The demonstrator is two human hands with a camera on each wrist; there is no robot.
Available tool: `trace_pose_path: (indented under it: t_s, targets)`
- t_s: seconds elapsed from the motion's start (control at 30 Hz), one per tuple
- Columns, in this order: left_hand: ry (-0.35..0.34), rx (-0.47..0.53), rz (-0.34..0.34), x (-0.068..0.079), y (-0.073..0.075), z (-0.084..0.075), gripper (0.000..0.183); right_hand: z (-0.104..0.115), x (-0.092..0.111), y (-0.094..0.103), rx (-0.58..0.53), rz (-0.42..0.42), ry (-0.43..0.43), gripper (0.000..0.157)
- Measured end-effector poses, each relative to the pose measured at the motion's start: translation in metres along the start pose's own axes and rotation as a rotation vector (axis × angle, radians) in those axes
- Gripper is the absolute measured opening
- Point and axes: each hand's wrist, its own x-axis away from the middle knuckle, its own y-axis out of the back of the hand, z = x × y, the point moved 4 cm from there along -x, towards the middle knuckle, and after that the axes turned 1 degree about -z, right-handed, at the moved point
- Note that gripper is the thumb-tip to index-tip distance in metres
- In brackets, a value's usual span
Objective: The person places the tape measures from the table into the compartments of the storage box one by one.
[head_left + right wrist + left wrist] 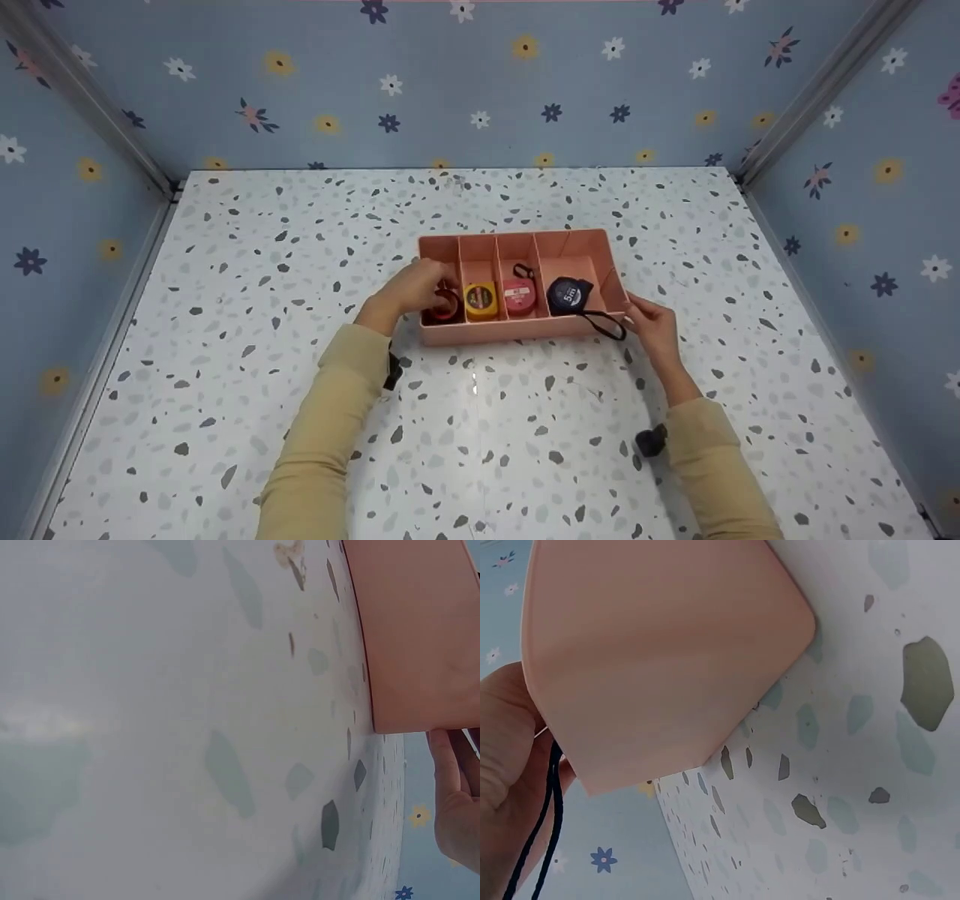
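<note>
A pink divided box (480, 332) stands on the table with a tape measure in each compartment. My left hand (411, 288) reaches over its left end and grips a red and black tape measure (447, 314) in the leftmost compartment, partly covered by the fingers. A dark cord (549, 802) hangs beside that hand in the left wrist view. To the right lie a yellow tape measure (481, 301), a red one (520, 297) and a black one (568, 295), its wrist strap (611, 332) draped over the front rim. My right hand (654, 324) holds the box's right end near the front corner.
Under the box is a white speckled table (480, 435). Blue flowered panels rise at the back (450, 82), the left (75, 225) and the right (870, 225). Black wrist cameras sit below each hand.
</note>
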Motion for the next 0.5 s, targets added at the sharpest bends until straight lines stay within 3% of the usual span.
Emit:
trace_pose_path:
  t_s: [0.1,0.23,0.4,0.5]
  targets:
    - [-0.021,-0.018,-0.011,0.002,0.002,-0.002,0.024,-0.005,-0.002,0.001,0.025,-0.013,0.022,0.04]
    - [-0.043,-0.021,-0.021,0.004,0.004,-0.003,0.021,0.016,0.009,-0.004,-0.01,0.013,-0.009,0.038]
    - [-0.051,-0.019,-0.051,0.008,0.006,-0.007,0.021,0.041,0.02,-0.011,0.043,0.003,-0.074,0.037]
    - [-0.056,-0.034,-0.07,0.012,0.007,-0.009,0.021,0.045,0.021,-0.012,0.068,0.008,-0.105,0.036]
